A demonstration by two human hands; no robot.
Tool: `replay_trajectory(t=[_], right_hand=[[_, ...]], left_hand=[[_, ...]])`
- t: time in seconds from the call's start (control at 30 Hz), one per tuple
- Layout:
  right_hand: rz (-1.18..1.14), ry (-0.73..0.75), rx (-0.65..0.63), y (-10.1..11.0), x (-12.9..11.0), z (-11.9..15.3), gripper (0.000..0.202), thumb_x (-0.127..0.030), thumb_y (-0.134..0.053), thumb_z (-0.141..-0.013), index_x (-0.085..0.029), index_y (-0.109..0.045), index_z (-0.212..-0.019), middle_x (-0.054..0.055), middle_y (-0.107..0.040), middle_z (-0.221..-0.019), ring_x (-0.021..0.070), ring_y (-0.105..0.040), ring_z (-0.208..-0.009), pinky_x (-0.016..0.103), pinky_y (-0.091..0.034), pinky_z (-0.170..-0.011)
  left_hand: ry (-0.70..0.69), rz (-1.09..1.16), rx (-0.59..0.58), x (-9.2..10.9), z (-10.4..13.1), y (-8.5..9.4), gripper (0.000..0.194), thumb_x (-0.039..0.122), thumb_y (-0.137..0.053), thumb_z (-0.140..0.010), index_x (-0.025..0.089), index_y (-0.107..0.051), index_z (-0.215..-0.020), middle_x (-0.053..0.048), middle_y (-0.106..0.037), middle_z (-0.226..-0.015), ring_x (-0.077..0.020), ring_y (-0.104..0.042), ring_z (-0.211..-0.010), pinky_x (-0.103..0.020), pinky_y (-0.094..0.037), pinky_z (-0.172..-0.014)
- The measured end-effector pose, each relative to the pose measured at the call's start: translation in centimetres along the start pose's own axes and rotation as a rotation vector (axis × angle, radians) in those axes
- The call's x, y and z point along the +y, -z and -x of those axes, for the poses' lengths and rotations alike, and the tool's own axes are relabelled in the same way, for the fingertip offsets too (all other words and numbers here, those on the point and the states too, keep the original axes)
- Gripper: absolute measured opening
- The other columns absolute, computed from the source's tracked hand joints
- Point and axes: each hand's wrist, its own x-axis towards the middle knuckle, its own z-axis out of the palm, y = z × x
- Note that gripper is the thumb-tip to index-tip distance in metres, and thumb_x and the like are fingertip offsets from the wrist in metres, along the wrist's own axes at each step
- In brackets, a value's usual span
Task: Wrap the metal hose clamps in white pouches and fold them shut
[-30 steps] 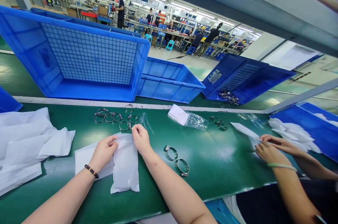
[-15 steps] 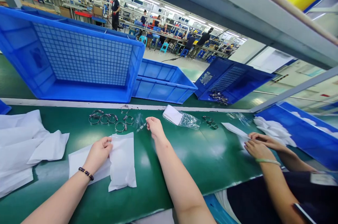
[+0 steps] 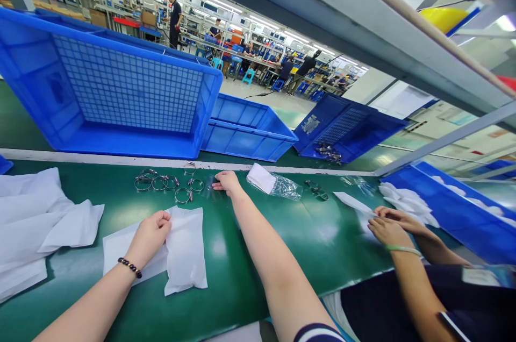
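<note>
My left hand (image 3: 155, 229) is closed on the top left edge of a white pouch (image 3: 185, 256), which looks filled and lies flat on the green bench. Beneath that hand and wrist is another flat white pouch (image 3: 115, 245). My right hand (image 3: 226, 183) reaches across the bench, fingers pinched together at some small clear plastic pieces (image 3: 210, 187); its fingertips partly cover them. Several round metal hose clamps (image 3: 159, 182) lie just left of those pieces, beyond my left hand.
White pouches (image 3: 44, 218) are heaped at left. Blue crates (image 3: 133, 140) line the bench's back. A white stack in a clear bag (image 3: 262, 178) lies right of my hand. At right, a co-worker's hands (image 3: 389, 226) handle a white sheet (image 3: 350, 202). A shelf beam (image 3: 363, 19) crosses above.
My right hand has moved a little left, onto the clear plastic pieces. My left hand stays on the white pouch. The whole view has shifted slightly.
</note>
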Motion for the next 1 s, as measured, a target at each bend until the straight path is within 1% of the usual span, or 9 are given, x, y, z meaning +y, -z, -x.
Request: replay_trajectory(t=[0.1, 0.2, 0.3, 0.47, 0.57, 0.67, 0.73, 0.83, 1.0], right_hand=[[-0.03, 0.043, 0.013, 0.2, 0.1, 0.2, 0.03, -0.032, -0.052, -0.089, -0.014, -0.052, -0.112, 0.007, -0.057, -0.107, 0.0166, -0.06, -0.088, 0.035, -0.052, -0.074], [-0.064, 0.096, 0.029, 0.4, 0.1, 0.7, 0.027, -0.036, -0.052, -0.087, -0.016, -0.051, -0.105, 0.006, -0.057, -0.098, 0.0131, -0.063, -0.067, 0.029, -0.054, -0.058], [-0.104, 0.13, 0.022, 0.6, 0.0, 1.1, 0.028, -0.041, -0.052, -0.084, -0.019, -0.047, -0.101, 0.008, -0.054, -0.105, 0.0126, -0.064, -0.059, 0.03, -0.055, -0.053], [-0.164, 0.16, -0.023, 1.0, -0.1, 1.6, 0.035, -0.047, -0.053, -0.08, -0.02, -0.045, -0.102, 0.013, -0.05, -0.118, 0.0167, -0.065, -0.071, 0.033, -0.056, -0.054], [-0.188, 0.187, -0.042, 1.1, 0.0, 2.0, 0.037, -0.048, -0.053, -0.08, -0.019, -0.046, -0.102, 0.015, -0.049, -0.12, 0.0191, -0.064, -0.079, 0.035, -0.056, -0.057], [-0.202, 0.227, -0.047, 1.0, 0.5, 2.5, 0.038, -0.05, -0.048, -0.083, -0.019, -0.047, -0.103, 0.015, -0.05, -0.119, 0.0189, -0.063, -0.08, 0.035, -0.056, -0.06], [-0.207, 0.27, -0.049, 1.0, 1.0, 3.0, 0.038, -0.051, -0.045, -0.084, -0.019, -0.048, -0.105, 0.014, -0.049, -0.12, 0.0187, -0.063, -0.084, 0.033, -0.055, -0.063], [-0.204, 0.363, -0.06, 1.0, 1.8, 3.8, 0.038, -0.051, -0.043, -0.085, -0.021, -0.048, -0.107, 0.011, -0.049, -0.123, 0.0188, -0.059, -0.097, 0.03, -0.054, -0.068], [-0.16, 0.507, -0.094, 0.9, 2.4, 5.0, 0.039, -0.046, -0.045, -0.085, -0.025, -0.043, -0.118, 0.008, -0.049, -0.125, 0.0177, -0.054, -0.106, 0.029, -0.051, -0.076]], left_hand=[[0.001, -0.037, -0.001, 0.4, 0.2, 0.2, 0.012, 0.029, -0.043, -0.073, 0.022, -0.053, -0.073, 0.006, -0.053, -0.05, -0.0154, -0.053, -0.051, -0.023, -0.034, -0.054], [0.008, -0.054, -0.002, 0.6, 0.3, 0.2, 0.011, 0.029, -0.043, -0.073, 0.022, -0.052, -0.073, 0.007, -0.052, -0.05, -0.0152, -0.052, -0.051, -0.023, -0.035, -0.055], [0.002, -0.042, 0.0, 0.7, 0.3, 0.2, 0.012, 0.03, -0.044, -0.073, 0.022, -0.052, -0.073, 0.006, -0.052, -0.05, -0.0154, -0.052, -0.051, -0.024, -0.035, -0.055], [-0.002, -0.031, 0.002, 0.7, 0.2, 0.2, 0.012, 0.031, -0.045, -0.073, 0.021, -0.052, -0.073, 0.006, -0.051, -0.05, -0.0156, -0.052, -0.051, -0.024, -0.035, -0.056], [0.002, -0.033, -0.001, 0.6, 0.1, 0.2, 0.012, 0.031, -0.044, -0.073, 0.022, -0.051, -0.074, 0.006, -0.051, -0.05, -0.0156, -0.053, -0.05, -0.024, -0.036, -0.056], [-0.004, -0.025, -0.004, 0.5, 0.1, 0.2, 0.013, 0.033, -0.045, -0.074, 0.022, -0.051, -0.074, 0.006, -0.051, -0.051, -0.0158, -0.054, -0.049, -0.025, -0.036, -0.056], [0.0, -0.019, -0.005, 0.5, 0.1, 0.2, 0.014, 0.034, -0.045, -0.074, 0.022, -0.051, -0.075, 0.007, -0.049, -0.05, -0.0159, -0.054, -0.048, -0.025, -0.037, -0.056], [0.005, -0.022, -0.004, 0.6, 0.2, 0.2, 0.014, 0.035, -0.045, -0.075, 0.022, -0.05, -0.075, 0.007, -0.048, -0.05, -0.0155, -0.053, -0.047, -0.025, -0.037, -0.056], [0.001, -0.029, -0.007, 0.8, 0.3, 0.2, 0.013, 0.034, -0.045, -0.075, 0.022, -0.05, -0.075, 0.007, -0.048, -0.051, -0.0151, -0.053, -0.047, -0.025, -0.037, -0.055]])
